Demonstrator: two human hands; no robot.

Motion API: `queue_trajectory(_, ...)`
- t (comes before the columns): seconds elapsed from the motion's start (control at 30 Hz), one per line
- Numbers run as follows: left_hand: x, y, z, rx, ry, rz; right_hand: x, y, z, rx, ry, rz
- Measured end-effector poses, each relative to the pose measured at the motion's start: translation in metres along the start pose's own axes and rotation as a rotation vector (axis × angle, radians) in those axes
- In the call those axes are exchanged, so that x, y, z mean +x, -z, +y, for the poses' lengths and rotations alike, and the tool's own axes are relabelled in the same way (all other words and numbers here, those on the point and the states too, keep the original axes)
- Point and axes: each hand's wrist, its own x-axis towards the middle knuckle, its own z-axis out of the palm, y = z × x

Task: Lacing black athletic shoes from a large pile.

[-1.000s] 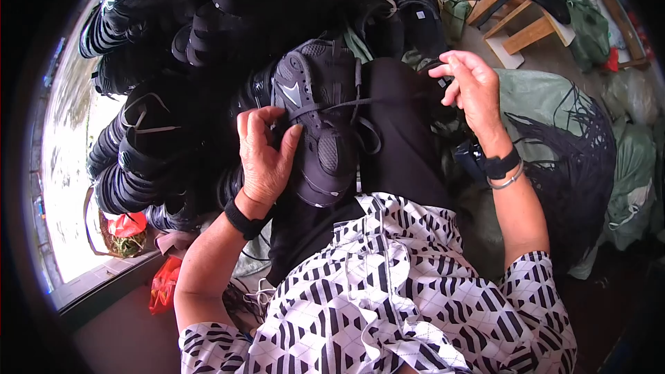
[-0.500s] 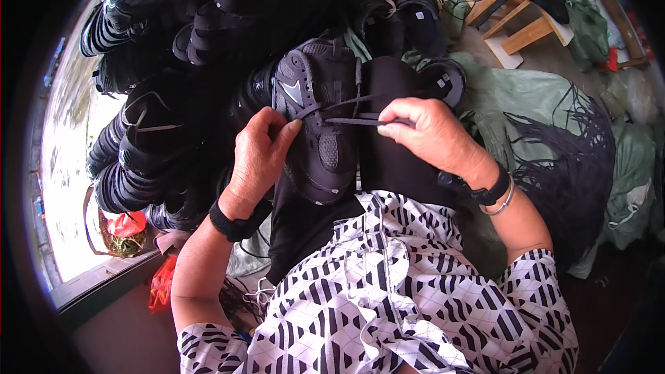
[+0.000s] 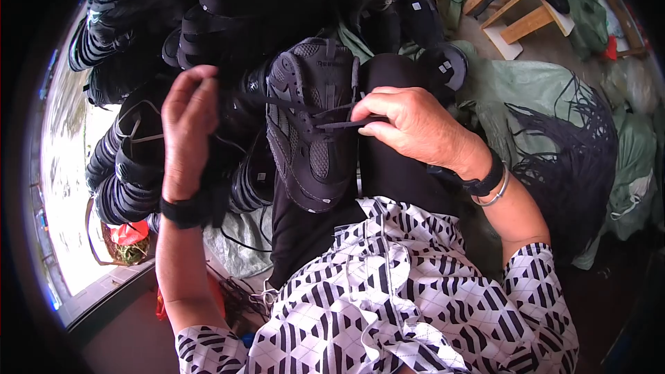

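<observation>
A black sneaker upper (image 3: 320, 166) with mesh panels lies over my left thigh, its toe end toward me. Dark flat shoelace (image 3: 280, 102) runs through its eyelets. One length stretches left across the upper to my left hand (image 3: 187, 121), whose pinched fingers are raised beyond the shoe's left edge and slightly blurred. On the other side, my right hand (image 3: 419, 125) pinches lace strands between thumb and forefinger, close to the eyelet row above my right thigh. The strands between the shoe and the right fingertips are short and taut.
Nested stacks of black shoe uppers (image 3: 114, 183) crowd the left and far side. To the right, a bundle of dark laces (image 3: 561, 138) lies on pale green sheeting (image 3: 499, 86). A wooden stool (image 3: 523, 28) stands far right. A red bag (image 3: 129, 233) is at left.
My left hand has moved from the shoe out to the left, drawing a lace length with it. My right hand has come left, nearer the eyelets, still pinching lace.
</observation>
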Motion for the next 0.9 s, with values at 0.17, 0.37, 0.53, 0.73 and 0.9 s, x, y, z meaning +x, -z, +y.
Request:
queue_trajectory(0.17,0.028,0.087,-0.012,0.085,-0.068,0.299,0.020,-0.006,0.001,0.453,-0.151,0.168)
queue_trajectory(0.37,0.000,0.077,-0.024,0.439,-0.125,0.245,0.001,-0.005,0.006,-0.147,0.050,0.039)
queue_trajectory(0.53,-0.027,0.088,-0.061,0.815,-0.277,0.240,-0.023,0.005,-0.002,0.274,-0.299,-0.078)
queue_trajectory(0.73,-0.053,0.060,-0.075,0.785,-0.060,0.047,-0.037,0.025,0.039,0.576,-0.486,0.235)
queue_trajectory(0.9,-0.045,0.005,-0.028,0.376,-0.127,0.091,-0.004,0.011,0.017,0.477,-0.241,0.307)
